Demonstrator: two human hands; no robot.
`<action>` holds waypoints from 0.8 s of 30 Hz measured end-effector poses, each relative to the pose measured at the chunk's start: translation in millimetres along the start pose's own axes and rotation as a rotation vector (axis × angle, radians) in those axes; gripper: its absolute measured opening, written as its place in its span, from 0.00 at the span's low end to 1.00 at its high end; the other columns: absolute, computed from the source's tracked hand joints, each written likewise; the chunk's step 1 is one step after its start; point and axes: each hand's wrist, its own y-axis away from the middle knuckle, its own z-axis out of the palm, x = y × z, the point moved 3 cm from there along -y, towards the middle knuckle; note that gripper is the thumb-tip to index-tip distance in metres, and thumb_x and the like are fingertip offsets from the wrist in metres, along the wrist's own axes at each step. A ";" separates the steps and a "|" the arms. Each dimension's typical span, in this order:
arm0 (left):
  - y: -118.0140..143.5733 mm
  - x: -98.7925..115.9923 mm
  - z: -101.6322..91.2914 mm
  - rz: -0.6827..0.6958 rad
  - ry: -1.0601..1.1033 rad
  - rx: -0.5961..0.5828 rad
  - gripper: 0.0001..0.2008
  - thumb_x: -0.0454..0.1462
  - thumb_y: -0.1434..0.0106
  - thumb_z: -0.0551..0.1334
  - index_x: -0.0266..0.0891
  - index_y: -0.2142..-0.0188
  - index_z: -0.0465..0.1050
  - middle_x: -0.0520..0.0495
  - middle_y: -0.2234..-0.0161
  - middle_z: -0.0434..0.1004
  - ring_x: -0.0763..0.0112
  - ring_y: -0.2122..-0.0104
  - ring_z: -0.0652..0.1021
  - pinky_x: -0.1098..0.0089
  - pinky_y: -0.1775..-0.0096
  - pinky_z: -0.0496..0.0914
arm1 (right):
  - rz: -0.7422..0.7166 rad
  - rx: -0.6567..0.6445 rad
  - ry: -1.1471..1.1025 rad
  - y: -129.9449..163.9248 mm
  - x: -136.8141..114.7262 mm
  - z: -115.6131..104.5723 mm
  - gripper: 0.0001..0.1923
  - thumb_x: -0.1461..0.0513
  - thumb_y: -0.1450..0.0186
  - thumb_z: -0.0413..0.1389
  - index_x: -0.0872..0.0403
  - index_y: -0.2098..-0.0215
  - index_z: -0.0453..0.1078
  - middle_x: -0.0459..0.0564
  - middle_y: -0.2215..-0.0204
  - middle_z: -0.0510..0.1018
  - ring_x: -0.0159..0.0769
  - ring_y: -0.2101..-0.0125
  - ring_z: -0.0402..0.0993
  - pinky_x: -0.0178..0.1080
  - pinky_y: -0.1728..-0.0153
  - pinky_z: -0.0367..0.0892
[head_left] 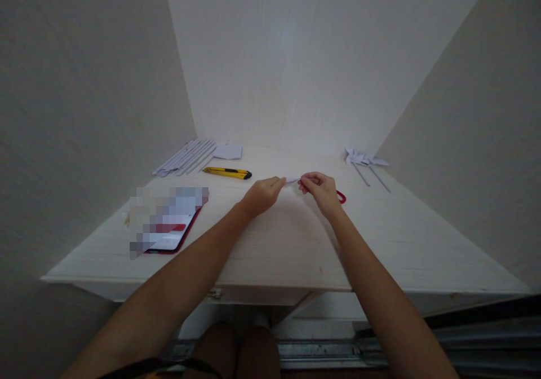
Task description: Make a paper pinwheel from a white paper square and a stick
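Note:
A small piece of white paper [291,180] is stretched between my two hands, above the middle of the table. My left hand [264,194] is closed and pinches its left end. The fingertips of my right hand [319,189] are pressed together at its right end. How the paper is folded is too small to tell. Behind my right hand, part of a red loop [341,197] shows on the table, perhaps a scissors handle; the rest of it is hidden. A yellow utility knife [227,172] lies just left of my left hand.
Several white paper sticks [186,158] lie at the back left beside a sheet of paper [228,151]. Paper pinwheels [361,158] on sticks rest at the back right. A phone [181,233] with a red case, partly blurred, lies front left. Walls enclose the white table [406,243].

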 end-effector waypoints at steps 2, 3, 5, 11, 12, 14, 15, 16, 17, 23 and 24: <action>0.3 2.1 0.3 0.015 -0.017 -0.026 0.16 0.30 0.37 0.45 0.29 0.57 0.67 0.37 0.67 0.74 0.66 0.67 0.75 0.67 0.65 0.70 | 0.067 0.014 -0.040 -0.7 3.2 -0.8 0.07 0.63 0.53 0.60 0.57 0.76 0.67 0.47 0.82 0.74 0.28 0.81 0.68 0.33 0.78 0.64; 0.4 3.1 0.2 0.025 -0.023 -0.038 0.15 0.30 0.38 0.45 0.30 0.57 0.67 0.37 0.67 0.74 0.66 0.67 0.75 0.68 0.65 0.70 | 0.107 0.020 -0.062 -0.9 4.7 -1.2 0.07 0.64 0.53 0.60 0.58 0.76 0.67 0.47 0.82 0.73 0.27 0.81 0.68 0.33 0.77 0.64; 0.6 5.0 0.0 0.042 -0.030 -0.056 0.15 0.30 0.38 0.46 0.31 0.56 0.67 0.38 0.66 0.74 0.67 0.66 0.75 0.69 0.65 0.70 | 0.182 0.025 -0.106 -1.0 6.8 -1.7 0.06 0.66 0.54 0.60 0.58 0.76 0.68 0.47 0.82 0.73 0.26 0.81 0.68 0.32 0.77 0.64; -0.8 9.9 -1.3 0.091 -0.109 -0.060 0.15 0.29 0.38 0.45 0.29 0.56 0.66 0.38 0.66 0.74 0.67 0.67 0.75 0.70 0.67 0.70 | 0.228 0.006 -0.216 -0.8 3.6 -1.2 0.08 0.68 0.56 0.60 0.58 0.75 0.70 0.46 0.81 0.73 0.25 0.80 0.67 0.31 0.77 0.62; -1.1 10.6 -1.3 0.106 -0.146 -0.055 0.15 0.29 0.37 0.45 0.29 0.56 0.66 0.38 0.67 0.74 0.67 0.67 0.75 0.70 0.68 0.70 | 0.225 0.004 -0.230 -0.6 2.7 -1.1 0.08 0.67 0.55 0.61 0.58 0.75 0.70 0.46 0.81 0.73 0.25 0.80 0.67 0.31 0.77 0.62; -1.3 12.0 -1.2 0.141 -0.223 -0.043 0.15 0.29 0.37 0.45 0.28 0.56 0.66 0.40 0.68 0.74 0.68 0.68 0.75 0.71 0.68 0.70 | 0.220 -0.005 -0.248 -0.3 1.1 -0.9 0.08 0.66 0.55 0.61 0.58 0.75 0.70 0.46 0.81 0.72 0.25 0.80 0.66 0.31 0.76 0.62; -1.3 12.4 -1.3 0.157 -0.254 -0.032 0.15 0.29 0.37 0.45 0.28 0.56 0.65 0.40 0.68 0.74 0.69 0.68 0.75 0.72 0.69 0.70 | 0.216 -0.009 -0.250 -0.1 0.4 -1.0 0.08 0.65 0.55 0.61 0.58 0.75 0.70 0.45 0.81 0.72 0.25 0.79 0.66 0.31 0.75 0.62; -1.3 12.8 -1.5 0.172 -0.274 -0.018 0.15 0.29 0.37 0.45 0.27 0.56 0.65 0.41 0.68 0.74 0.69 0.69 0.75 0.72 0.69 0.70 | 0.213 -0.012 -0.251 0.1 0.0 -1.1 0.08 0.65 0.55 0.62 0.57 0.75 0.70 0.45 0.81 0.72 0.25 0.79 0.66 0.31 0.75 0.62; -1.3 13.1 -1.7 0.184 -0.286 -0.002 0.15 0.28 0.37 0.44 0.27 0.56 0.65 0.41 0.69 0.74 0.70 0.69 0.75 0.72 0.69 0.70 | 0.211 -0.015 -0.252 0.3 -0.3 -1.3 0.09 0.66 0.55 0.62 0.57 0.75 0.70 0.45 0.81 0.72 0.25 0.79 0.66 0.31 0.75 0.62; -0.7 12.6 -1.5 0.205 -0.303 0.046 0.14 0.28 0.36 0.44 0.26 0.57 0.65 0.41 0.69 0.74 0.70 0.70 0.75 0.72 0.70 0.71 | 0.229 -0.024 -0.252 1.0 0.9 -2.0 0.08 0.67 0.55 0.61 0.57 0.75 0.70 0.45 0.80 0.73 0.24 0.79 0.66 0.30 0.74 0.62; -0.6 12.5 -1.3 0.204 -0.304 0.048 0.14 0.28 0.36 0.44 0.27 0.57 0.65 0.41 0.69 0.74 0.70 0.70 0.75 0.72 0.70 0.71 | 0.232 -0.024 -0.252 1.0 1.1 -2.0 0.07 0.68 0.54 0.60 0.57 0.75 0.70 0.45 0.80 0.73 0.24 0.79 0.66 0.30 0.74 0.62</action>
